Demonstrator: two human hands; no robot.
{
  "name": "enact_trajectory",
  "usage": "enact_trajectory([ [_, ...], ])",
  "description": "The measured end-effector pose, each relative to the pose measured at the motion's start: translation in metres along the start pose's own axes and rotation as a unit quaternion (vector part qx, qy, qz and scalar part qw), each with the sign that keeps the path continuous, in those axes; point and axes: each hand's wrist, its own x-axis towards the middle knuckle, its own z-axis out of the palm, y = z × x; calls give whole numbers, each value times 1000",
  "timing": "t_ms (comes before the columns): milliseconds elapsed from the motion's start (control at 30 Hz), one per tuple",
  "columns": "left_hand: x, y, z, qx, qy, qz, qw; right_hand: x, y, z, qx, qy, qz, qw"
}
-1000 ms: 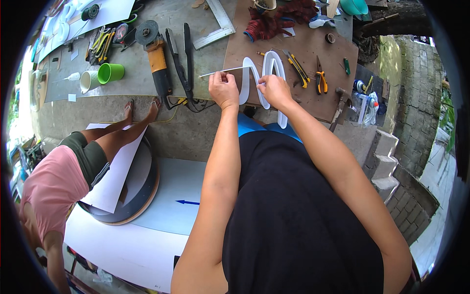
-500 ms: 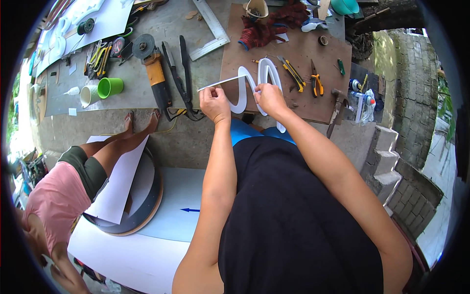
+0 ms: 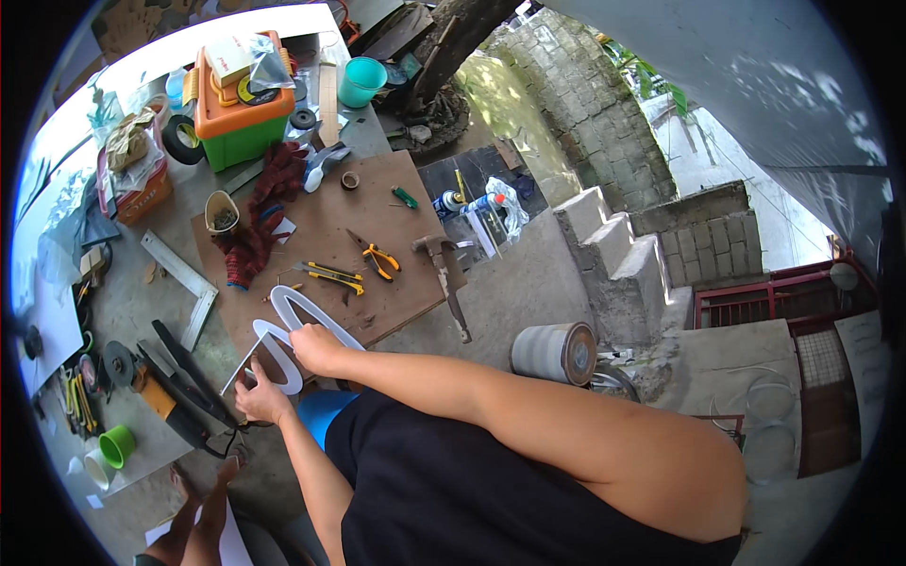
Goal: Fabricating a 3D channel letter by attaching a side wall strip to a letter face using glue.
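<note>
A white curved strip piece with rounded loops (image 3: 276, 298) is held over the near edge of the table. My left hand (image 3: 264, 398) pinches the thin, straight end of its strip. Closed around a looped part, my right hand (image 3: 317, 349) hides some of the band. Beyond the piece, yellow-and-black utility knives (image 3: 332, 275) and orange-handled pliers (image 3: 377, 259) lie on a brown board (image 3: 401, 307). Left of my left hand is a black two-armed corded tool (image 3: 193, 377), beside an orange angle grinder (image 3: 156, 401).
A hammer (image 3: 442, 283) crosses the board's right edge. Dark red gloves (image 3: 269, 203), a metal square (image 3: 193, 300) and an orange-and-green toolbox (image 3: 247, 132) lie farther back. Green cup (image 3: 116, 445) stands at left. Another person's legs (image 3: 209, 509) show lower left; a drum (image 3: 552, 354) and concrete steps (image 3: 623, 245) are right.
The view has swung to the right, bringing the toolbox, drum and red metal frame into sight. Both hands keep their hold on the white piece. Only the other person's legs still show.
</note>
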Motion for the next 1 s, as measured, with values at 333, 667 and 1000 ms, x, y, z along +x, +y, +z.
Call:
enact_trajectory([
  [333,17,-16,12,18,63,43,997,-4,-2,3,4,9,19,1000],
  [667,5,22,16,10,27,102,994,-12,8,-39,-64,16,38,997],
  [1000,2,19,11,22,6,143,990,-3,7,-32,-68,-24,38,997],
])
